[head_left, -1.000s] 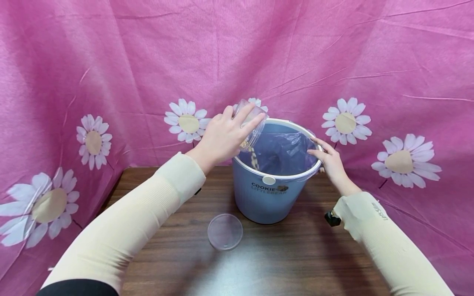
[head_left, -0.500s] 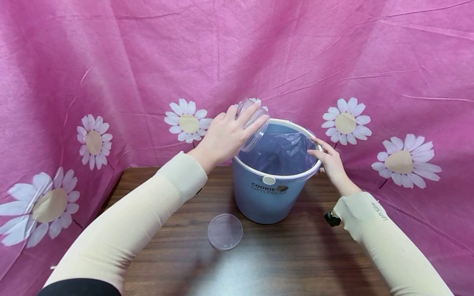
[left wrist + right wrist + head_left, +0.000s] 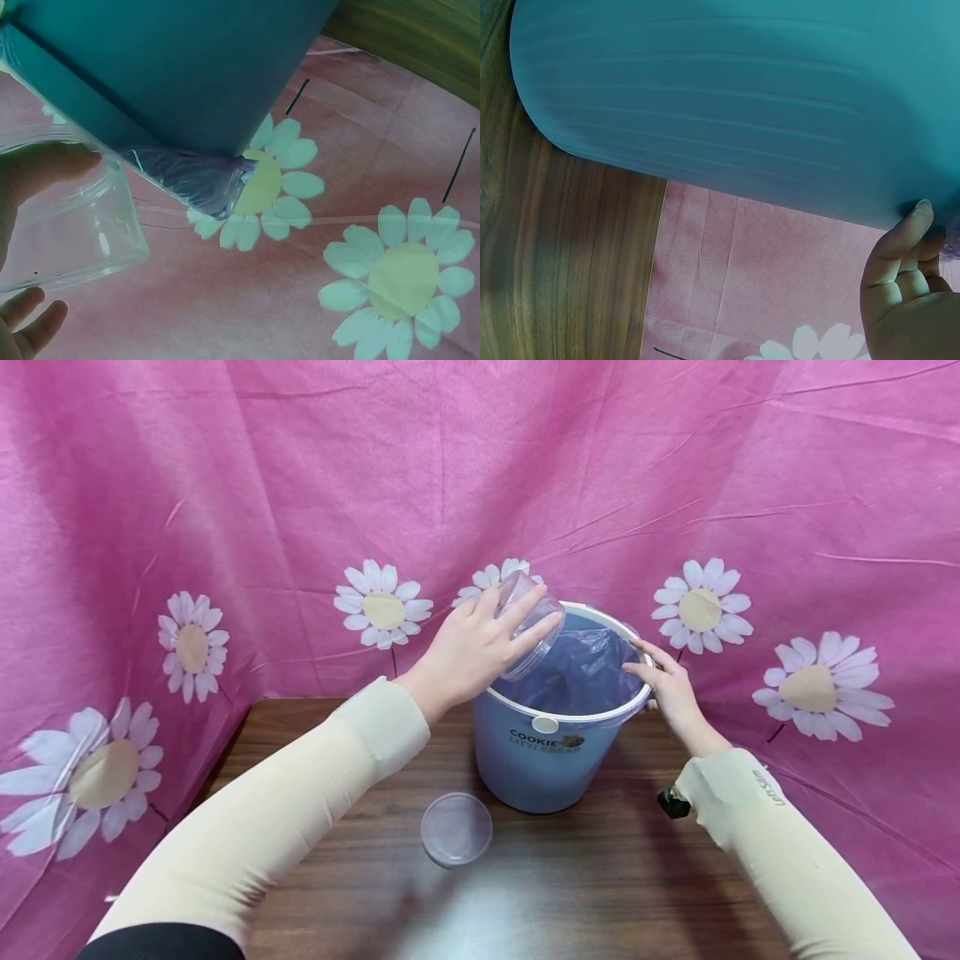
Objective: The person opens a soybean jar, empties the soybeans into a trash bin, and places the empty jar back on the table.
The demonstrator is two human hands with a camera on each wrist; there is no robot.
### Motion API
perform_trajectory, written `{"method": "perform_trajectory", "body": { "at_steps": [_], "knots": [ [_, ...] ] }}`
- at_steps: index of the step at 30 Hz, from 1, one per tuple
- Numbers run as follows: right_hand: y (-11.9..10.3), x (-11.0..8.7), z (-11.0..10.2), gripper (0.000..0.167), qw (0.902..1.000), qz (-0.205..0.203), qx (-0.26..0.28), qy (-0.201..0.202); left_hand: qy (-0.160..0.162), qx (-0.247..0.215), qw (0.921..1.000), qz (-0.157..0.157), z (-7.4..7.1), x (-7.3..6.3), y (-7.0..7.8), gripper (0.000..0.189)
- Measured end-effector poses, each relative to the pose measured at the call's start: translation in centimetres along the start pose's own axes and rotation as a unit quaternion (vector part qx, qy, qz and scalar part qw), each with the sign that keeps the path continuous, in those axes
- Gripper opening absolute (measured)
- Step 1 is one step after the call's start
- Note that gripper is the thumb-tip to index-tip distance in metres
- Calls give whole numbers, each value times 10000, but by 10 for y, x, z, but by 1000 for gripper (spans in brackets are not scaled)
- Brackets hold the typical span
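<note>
Over the left part of the bin's mouth, my left hand (image 3: 472, 647) holds a clear plastic jar (image 3: 105, 232), tipped with its mouth down toward the inside. In the left wrist view the jar is see-through, with only a dark speck near its base. The blue trash bin (image 3: 532, 777) stands upright, its white rim around a thin purplish bag (image 3: 592, 652). My right hand (image 3: 675, 693) grips the bin's right rim and the bag's edge, fingers on both sides of the wall. The bin's bottom is hidden.
A round clear lid (image 3: 456, 830) lies flat on the wooden table (image 3: 352, 860), in front of the bin and to its left. Pink cloth (image 3: 450, 460) with printed daisies hangs close behind the bin and along both sides.
Small pale pieces were falling from the jar a second ago; now none fall. My left hand has shifted the jar rightward and slightly down over the bin. The right hand keeps its place.
</note>
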State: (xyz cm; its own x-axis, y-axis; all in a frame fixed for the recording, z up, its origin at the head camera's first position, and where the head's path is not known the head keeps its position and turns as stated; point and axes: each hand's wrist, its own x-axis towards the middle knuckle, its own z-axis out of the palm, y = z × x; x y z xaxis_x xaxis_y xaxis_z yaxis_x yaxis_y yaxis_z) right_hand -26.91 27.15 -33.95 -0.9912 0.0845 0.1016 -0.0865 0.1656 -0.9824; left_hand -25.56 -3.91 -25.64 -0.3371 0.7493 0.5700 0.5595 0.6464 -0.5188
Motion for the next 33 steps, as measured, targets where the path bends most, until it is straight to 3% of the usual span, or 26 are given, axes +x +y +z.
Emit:
{"method": "perform_trajectory", "body": {
  "at_steps": [5,11,23,26,30,33],
  "knots": [
    [0,0,0,53,10000,17,65,-1,174,213,9996,117,2,-1,-1,58],
    [0,0,-1,54,10000,1,7,-29,112,432,9986,273,5,-4,-1,56],
    [-1,0,-1,54,10000,7,-91,-6,282,248,9979,-534,4,-11,-5,57],
    [-1,0,-1,55,9999,7,-136,-5,120,120,9965,-814,0,-10,-9,67],
    [0,0,-1,55,9998,3,-200,14,-281,-60,9932,-1124,-7,-10,-15,95],
    [1,1,0,54,9999,22,-158,19,-366,-278,9903,-1311,-10,-11,-19,102]
  ]
}}
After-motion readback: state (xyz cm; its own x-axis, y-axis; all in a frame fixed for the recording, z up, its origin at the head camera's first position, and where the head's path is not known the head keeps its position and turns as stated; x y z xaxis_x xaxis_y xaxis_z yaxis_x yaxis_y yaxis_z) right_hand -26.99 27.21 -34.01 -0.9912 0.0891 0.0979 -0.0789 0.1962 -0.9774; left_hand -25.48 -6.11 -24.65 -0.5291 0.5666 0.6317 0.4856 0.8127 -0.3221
